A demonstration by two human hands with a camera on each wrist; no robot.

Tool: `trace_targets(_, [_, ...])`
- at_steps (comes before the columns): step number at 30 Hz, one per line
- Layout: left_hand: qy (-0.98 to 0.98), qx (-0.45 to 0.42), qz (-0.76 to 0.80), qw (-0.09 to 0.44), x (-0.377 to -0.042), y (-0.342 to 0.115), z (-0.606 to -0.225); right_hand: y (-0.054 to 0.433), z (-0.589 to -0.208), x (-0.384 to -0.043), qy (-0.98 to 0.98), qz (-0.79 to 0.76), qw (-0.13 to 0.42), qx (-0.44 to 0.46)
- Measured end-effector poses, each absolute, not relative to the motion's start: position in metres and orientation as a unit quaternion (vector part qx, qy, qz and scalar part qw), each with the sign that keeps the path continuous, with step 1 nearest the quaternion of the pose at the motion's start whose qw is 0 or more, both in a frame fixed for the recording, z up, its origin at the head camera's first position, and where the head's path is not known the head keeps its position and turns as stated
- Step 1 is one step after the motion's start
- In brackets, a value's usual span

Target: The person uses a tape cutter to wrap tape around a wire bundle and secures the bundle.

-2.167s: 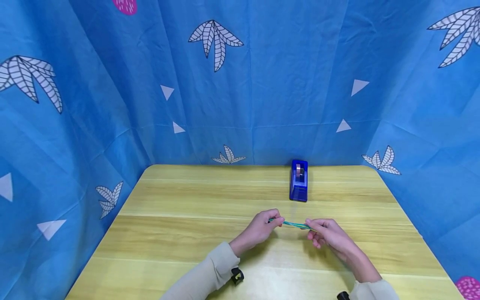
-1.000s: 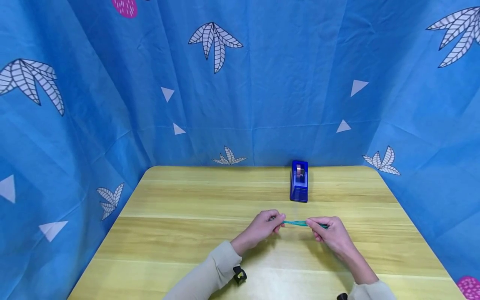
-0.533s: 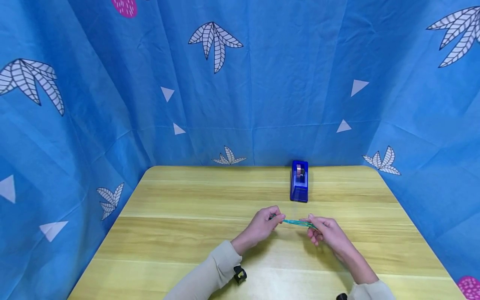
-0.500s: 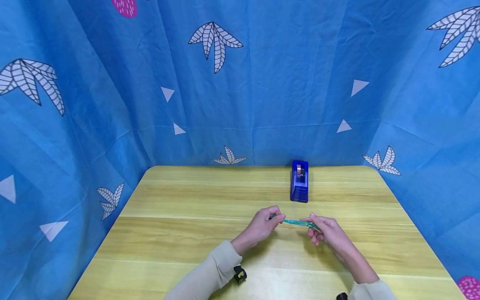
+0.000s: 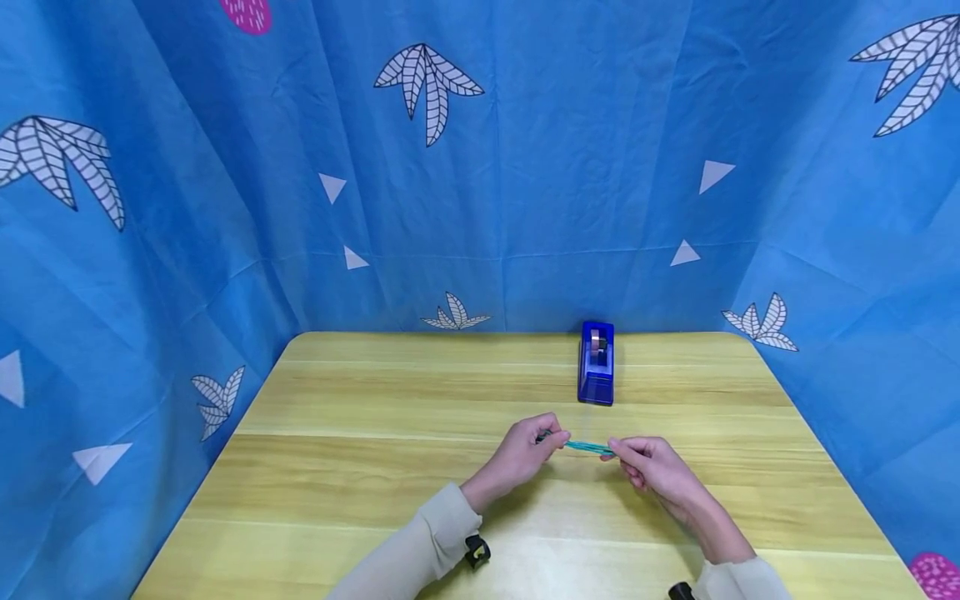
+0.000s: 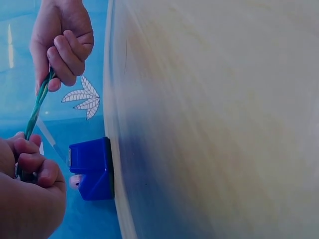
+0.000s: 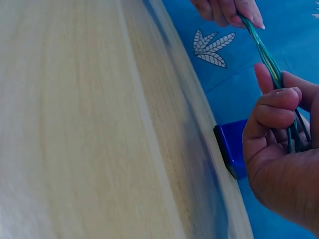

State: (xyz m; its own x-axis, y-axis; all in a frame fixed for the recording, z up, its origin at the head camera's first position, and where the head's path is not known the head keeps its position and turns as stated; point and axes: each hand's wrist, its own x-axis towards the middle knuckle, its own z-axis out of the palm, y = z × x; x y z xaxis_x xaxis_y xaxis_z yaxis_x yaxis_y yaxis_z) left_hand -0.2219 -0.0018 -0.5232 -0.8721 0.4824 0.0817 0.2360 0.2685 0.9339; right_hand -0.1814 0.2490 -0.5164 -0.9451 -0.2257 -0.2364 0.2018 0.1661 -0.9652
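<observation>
A thin bundle of green cords with a little yellow among them (image 5: 588, 447) is stretched between the two hands, above the table. My left hand (image 5: 527, 450) pinches one end between thumb and curled fingers. The right hand (image 5: 663, 473) pinches the other end, thumb on top. In the right wrist view, several dark green strands (image 7: 295, 134) run on into the right palm, partly hidden by the fingers. A clear strip of tape (image 6: 52, 138) reaches from the blue tape dispenser (image 5: 596, 367) to the bundle in the left wrist view.
The dispenser stands near the far edge of the wood-grain table (image 5: 375, 392), just beyond the hands. A blue patterned curtain (image 5: 570, 167) hangs behind and along both sides. A dark wrist camera (image 5: 477, 550) sits at the left sleeve.
The right fingers have shifted on the bundle: the index finger was stretched out half a second ago and is now bent in against the thumb. The left hand has barely moved.
</observation>
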Motion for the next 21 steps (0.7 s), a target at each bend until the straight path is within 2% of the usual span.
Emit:
trace_targets(12, [0.771,0.158,0.593,0.17,-0.2219,-0.0014,-0.5252,0.2469,-0.5187,-0.1824,0.783,-0.617,0.081,-0.012])
trace_targets(21, [0.763,0.166,0.598,0.181,-0.2264,0.0,-0.5269,0.2455,-0.5155,-0.1824,0.799,-0.597,0.061,-0.029])
